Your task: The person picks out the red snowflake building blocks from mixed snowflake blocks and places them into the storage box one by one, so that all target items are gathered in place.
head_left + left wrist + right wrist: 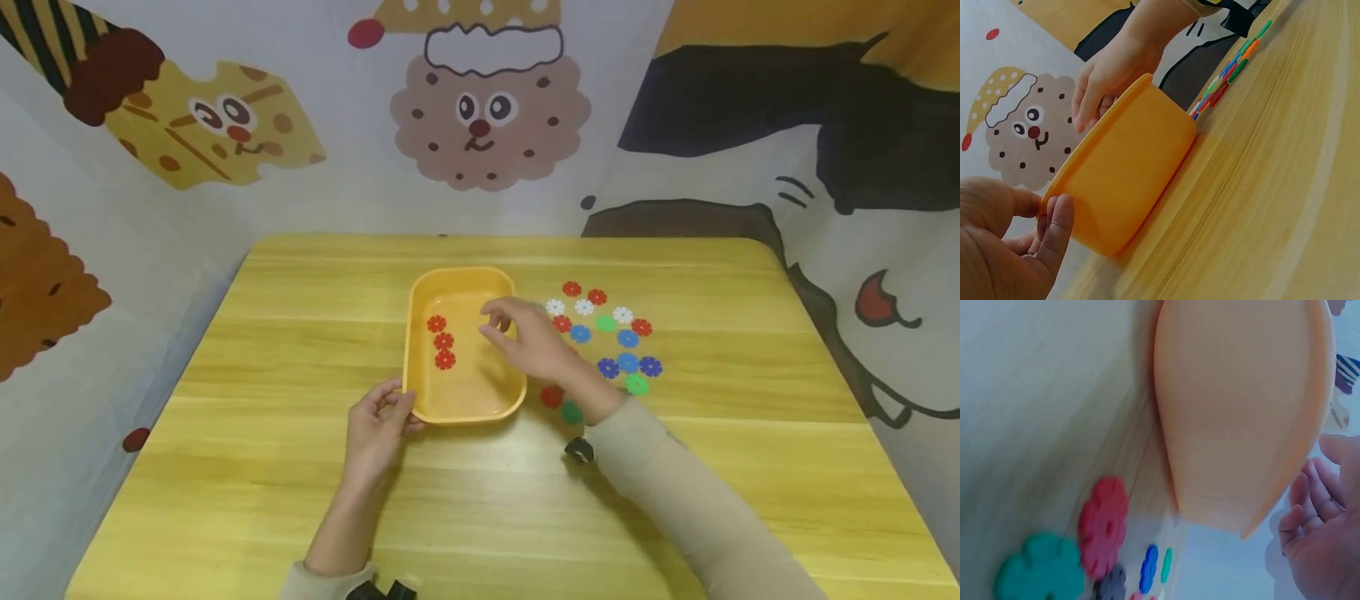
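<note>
- A person's left hand (377, 429) grips the near left corner of a yellow tray (465, 392), clamped on it with the thumb against the rim and fingers at the outer wall.
- The right hand (534, 340) hovers above the tray's right side, thumb and fingertips apart, fingers loosely bent.
- Three red discs (444, 342), notched like flowers, lie in a short column on the left of the tray's floor; the tray rests on a wood-grained bench (300, 358), near its middle.
- Just right of the tray, loose discs spread across the bench: white discs (584, 307) and more red ones toward the far side, light blue discs (627, 362) in the middle, dark blue discs (651, 367) and a light green disc (637, 384) nearby, a dark green disc (572, 412) closest to the person.
- The right hand and forearm block part of that spread from the head view, while the tray's wall hides its contents from both wrist views.
- A beige sleeve (697, 492) crosses the bench at right, a black device (579, 451) by its cuff.
- Behind, a cartoon-printed cloth (360, 167) shows a biscuit in a hat (491, 125) and a wedge of cheese (217, 125).
</note>
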`<state>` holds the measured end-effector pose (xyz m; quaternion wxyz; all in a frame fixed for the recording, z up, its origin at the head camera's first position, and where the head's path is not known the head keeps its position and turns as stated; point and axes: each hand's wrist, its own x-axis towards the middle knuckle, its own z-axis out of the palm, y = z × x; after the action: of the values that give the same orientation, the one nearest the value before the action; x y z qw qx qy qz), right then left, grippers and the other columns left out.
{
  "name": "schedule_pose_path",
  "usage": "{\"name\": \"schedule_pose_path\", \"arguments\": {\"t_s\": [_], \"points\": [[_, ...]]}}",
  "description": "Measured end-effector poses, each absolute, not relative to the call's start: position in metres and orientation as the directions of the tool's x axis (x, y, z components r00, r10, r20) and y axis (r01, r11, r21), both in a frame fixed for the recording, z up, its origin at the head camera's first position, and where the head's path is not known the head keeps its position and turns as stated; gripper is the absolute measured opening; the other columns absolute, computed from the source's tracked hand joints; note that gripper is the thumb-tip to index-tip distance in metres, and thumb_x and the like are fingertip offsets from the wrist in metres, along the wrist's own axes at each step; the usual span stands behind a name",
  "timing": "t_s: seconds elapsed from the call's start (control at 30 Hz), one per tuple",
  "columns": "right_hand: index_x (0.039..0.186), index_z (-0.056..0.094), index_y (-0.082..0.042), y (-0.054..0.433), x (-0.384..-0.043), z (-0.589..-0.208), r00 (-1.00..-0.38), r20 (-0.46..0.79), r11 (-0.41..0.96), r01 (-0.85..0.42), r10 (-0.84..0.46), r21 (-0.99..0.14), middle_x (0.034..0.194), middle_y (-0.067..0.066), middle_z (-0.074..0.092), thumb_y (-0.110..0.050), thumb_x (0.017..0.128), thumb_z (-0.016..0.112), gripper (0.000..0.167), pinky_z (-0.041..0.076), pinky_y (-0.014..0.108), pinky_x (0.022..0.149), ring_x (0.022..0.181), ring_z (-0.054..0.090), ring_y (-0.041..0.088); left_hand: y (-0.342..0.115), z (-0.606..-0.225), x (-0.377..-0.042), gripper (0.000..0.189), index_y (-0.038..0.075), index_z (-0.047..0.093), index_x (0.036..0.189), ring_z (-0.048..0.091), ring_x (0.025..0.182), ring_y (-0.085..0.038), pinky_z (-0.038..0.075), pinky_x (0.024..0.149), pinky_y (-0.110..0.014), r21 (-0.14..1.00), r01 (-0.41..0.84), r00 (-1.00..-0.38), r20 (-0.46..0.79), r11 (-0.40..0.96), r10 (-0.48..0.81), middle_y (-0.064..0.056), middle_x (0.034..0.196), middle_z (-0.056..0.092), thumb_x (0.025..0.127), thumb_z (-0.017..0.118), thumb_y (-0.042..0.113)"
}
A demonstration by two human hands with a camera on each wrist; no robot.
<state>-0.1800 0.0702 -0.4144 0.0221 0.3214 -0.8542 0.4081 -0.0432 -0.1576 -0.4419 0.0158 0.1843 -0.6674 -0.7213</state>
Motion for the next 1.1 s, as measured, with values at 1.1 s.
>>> {"name": "schedule_pose_path", "arguments": {"t_s": [1.1], "points": [[0.106, 0.071, -0.004, 0.154, -0.168, -0.442, -0.712, -0.113, 0.581, -0.458, -0.693, -0.673, 0.086, -0.002, 0.066, -0.018, 0.086, 0.082, 0.027, 0.059, 0.028, 0.071, 0.078, 0.059, 0.015, -0.158, -0.44, -0.041, 0.033, -0.008, 0.053, 0.132, 0.066, 0.071, -0.015, 0.067, 0.071, -0.028, 0.966, -0.245, -0.936, -0.258, -0.081, -0.24, -0.019, 0.105, 0.056, 0.101, 0.06, 0.001]]}}
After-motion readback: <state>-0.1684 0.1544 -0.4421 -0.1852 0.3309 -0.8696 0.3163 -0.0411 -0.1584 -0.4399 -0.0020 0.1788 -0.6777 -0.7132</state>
